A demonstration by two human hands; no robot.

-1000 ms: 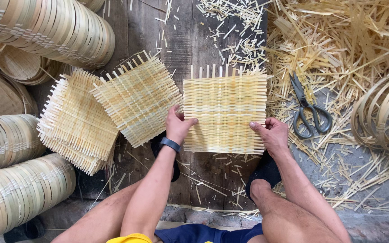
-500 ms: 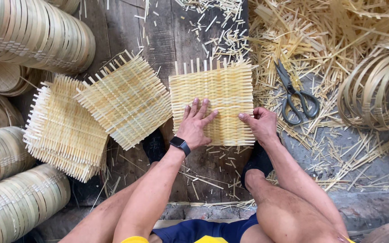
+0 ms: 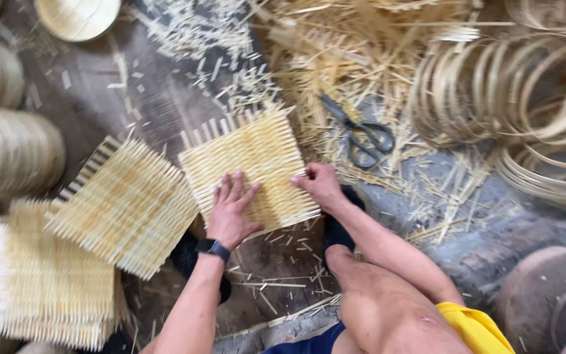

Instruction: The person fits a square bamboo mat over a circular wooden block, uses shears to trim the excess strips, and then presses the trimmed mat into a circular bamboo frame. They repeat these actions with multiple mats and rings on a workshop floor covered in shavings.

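A square woven bamboo mat lies flat on the dark floor just ahead of the seated person's knees, turned a little so its corners point roughly up-right and down-left. It has no real long axis; the loose strip ends bristle from its upper-left edge, aiming toward the scatter of offcuts beyond.

The left hand presses down on the mat's near part, palm flat, fingers spread wide and gripping nothing (a dark smartwatch sits on that wrist). The right hand is at the mat's right edge with fingers curled in — whether they actually pinch the edge or merely rest against it cannot be told.

To the left, just beside the mat and slightly overlapping its corner, lies a second woven mat, resting partly on a paler stack of mats further left. Right of the mat, near but apart from the right hand, a pair of dark scissors lies on a heap of bamboo slivers. Farther right, coiled bamboo hoops crowd the floor. Stacked round rims sit at the far left — blurred — and a shallow round basket at the top. Nothing covers the mat except the hands.
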